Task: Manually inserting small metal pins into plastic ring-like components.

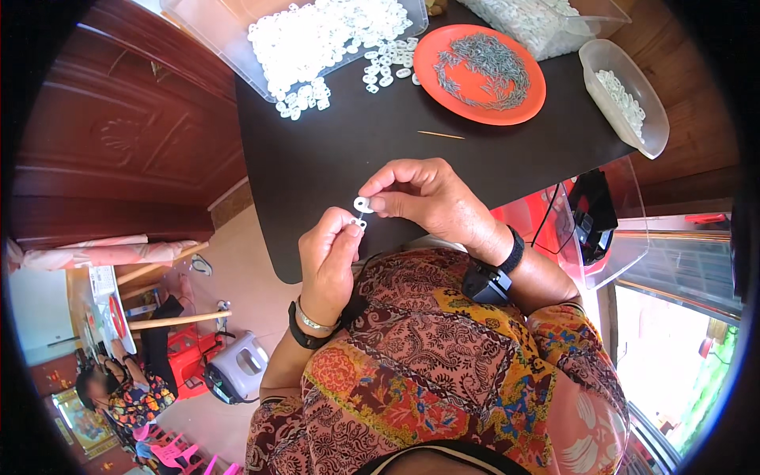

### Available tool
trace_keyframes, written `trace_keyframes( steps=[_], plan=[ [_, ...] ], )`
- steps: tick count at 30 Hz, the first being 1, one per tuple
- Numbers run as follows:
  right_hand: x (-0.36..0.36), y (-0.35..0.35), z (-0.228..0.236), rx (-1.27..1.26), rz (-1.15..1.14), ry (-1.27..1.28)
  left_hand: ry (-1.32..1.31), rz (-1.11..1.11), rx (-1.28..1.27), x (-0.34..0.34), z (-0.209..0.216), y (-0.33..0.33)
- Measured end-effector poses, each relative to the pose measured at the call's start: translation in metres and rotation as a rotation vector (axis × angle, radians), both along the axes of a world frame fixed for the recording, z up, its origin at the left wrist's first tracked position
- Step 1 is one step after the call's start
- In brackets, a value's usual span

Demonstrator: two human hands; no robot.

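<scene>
My left hand (328, 252) pinches a small white oval plastic piece (359, 225) between thumb and fingertips. Just above it, my right hand (434, 199) grips a second small white plastic piece with a round hole (362, 204). A short, thin grey metal pin seems to show between the two pieces; its details are too small to make out. Both hands meet over the near edge of the dark table (317, 174). Beyond them lies an orange-red plate (427, 79) heaped with many short, grey, screw-like metal pieces (495, 67).
A clear tub (214, 47) spills white oval pieces (305, 99) onto the table. A toothpick-like stick (441, 135) lies midway. At right stand a translucent scoop-shaped container (653, 131) and a filled clear bag (538, 36). Another person (138, 392) sits at lower left.
</scene>
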State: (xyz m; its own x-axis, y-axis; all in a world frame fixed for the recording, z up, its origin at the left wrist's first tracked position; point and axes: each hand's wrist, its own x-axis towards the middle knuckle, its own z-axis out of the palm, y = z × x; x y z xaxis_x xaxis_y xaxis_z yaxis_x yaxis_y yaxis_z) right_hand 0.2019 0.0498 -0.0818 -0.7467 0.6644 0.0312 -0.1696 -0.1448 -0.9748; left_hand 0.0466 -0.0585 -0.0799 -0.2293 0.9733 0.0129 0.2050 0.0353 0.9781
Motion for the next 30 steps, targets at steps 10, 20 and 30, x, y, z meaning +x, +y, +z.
trace_keyframes(
  steps=[10,20,30],
  plan=[
    [-0.005,-0.004,-0.005,0.053,0.054,-0.022,-0.014,0.003,0.005,0.001,0.0,0.0],
    [-0.006,-0.015,-0.009,0.253,-0.032,0.051,-0.198,0.017,-0.071,0.005,0.005,0.002],
    [-0.003,-0.014,-0.011,0.433,-0.066,0.015,-0.334,-0.004,-0.085,0.006,0.001,0.005]
  ],
)
